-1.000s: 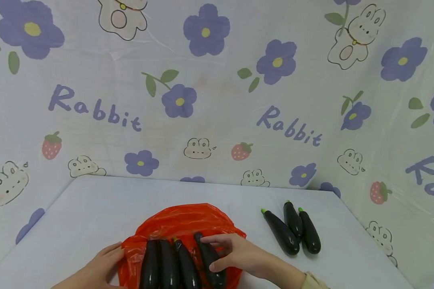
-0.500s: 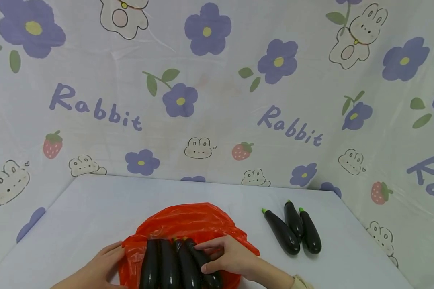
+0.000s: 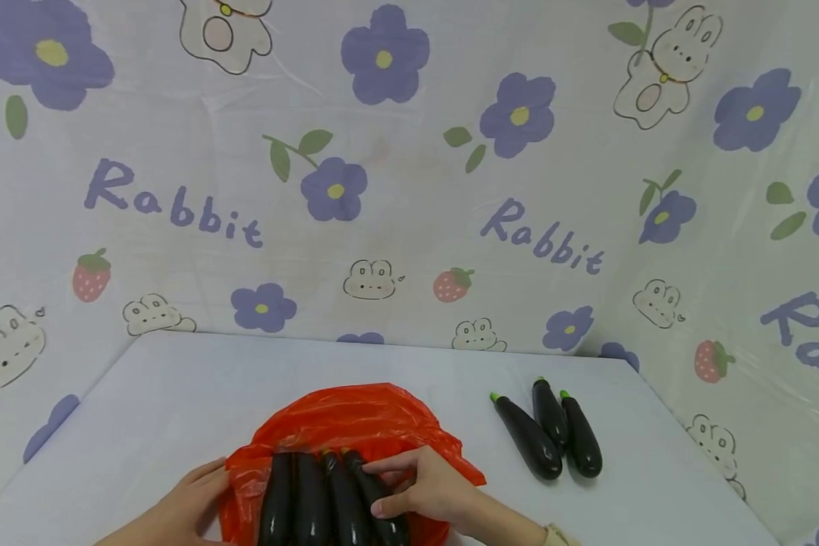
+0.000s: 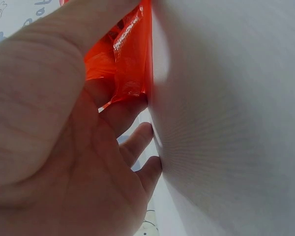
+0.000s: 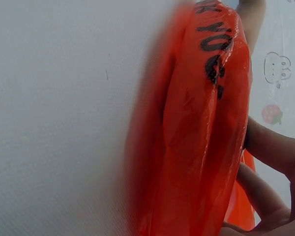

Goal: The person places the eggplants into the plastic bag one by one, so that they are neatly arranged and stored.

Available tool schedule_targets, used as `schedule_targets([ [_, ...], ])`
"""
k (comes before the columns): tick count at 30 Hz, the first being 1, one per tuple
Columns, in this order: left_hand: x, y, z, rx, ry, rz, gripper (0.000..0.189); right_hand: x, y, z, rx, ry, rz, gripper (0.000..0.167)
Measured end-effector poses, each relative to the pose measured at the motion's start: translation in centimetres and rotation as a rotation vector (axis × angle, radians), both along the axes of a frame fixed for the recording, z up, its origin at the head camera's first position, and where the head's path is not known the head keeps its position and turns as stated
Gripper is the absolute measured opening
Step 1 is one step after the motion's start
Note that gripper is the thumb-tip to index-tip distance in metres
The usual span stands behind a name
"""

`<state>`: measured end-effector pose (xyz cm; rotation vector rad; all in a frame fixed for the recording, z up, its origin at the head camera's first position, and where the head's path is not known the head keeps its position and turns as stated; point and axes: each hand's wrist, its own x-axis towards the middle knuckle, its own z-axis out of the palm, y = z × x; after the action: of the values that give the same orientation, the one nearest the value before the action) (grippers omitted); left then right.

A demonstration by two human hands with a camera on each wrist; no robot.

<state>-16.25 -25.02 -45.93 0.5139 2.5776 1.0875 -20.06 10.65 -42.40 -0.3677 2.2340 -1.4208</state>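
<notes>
Right hand (image 3: pixel 423 485) pinches fourth eggplant (image 3: pixel 371 487) from left, beside palm, long axis forward-left; left hand (image 3: pixel 186 504) farther, fingers loosely extended, touching bag (image 3: pixel 355 413).

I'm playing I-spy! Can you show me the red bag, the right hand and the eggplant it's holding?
Red bag (image 3: pixel 362 413): head view, on its crinkled far part.
Right hand (image 3: pixel 428 485): head view, on the middle of the hand.
Eggplant (image 3: pixel 371 487): head view, on its dark skin, about midway along.

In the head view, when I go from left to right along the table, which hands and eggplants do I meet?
Left hand → row of four eggplants → right hand → group of three eggplants.
</notes>
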Motion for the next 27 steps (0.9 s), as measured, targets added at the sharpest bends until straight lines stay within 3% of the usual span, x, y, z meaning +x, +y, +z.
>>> schedule_targets([
  [12,0.20,-0.08,-0.03,0.000,-0.036,0.012,0.098,0.47,-0.13,0.07,0.028,0.012,-0.042,0.043],
  [27,0.13,-0.09,-0.06,0.011,-0.015,0.002,0.099,0.36,-0.16,0.21,0.040,0.015,-0.042,0.043],
])
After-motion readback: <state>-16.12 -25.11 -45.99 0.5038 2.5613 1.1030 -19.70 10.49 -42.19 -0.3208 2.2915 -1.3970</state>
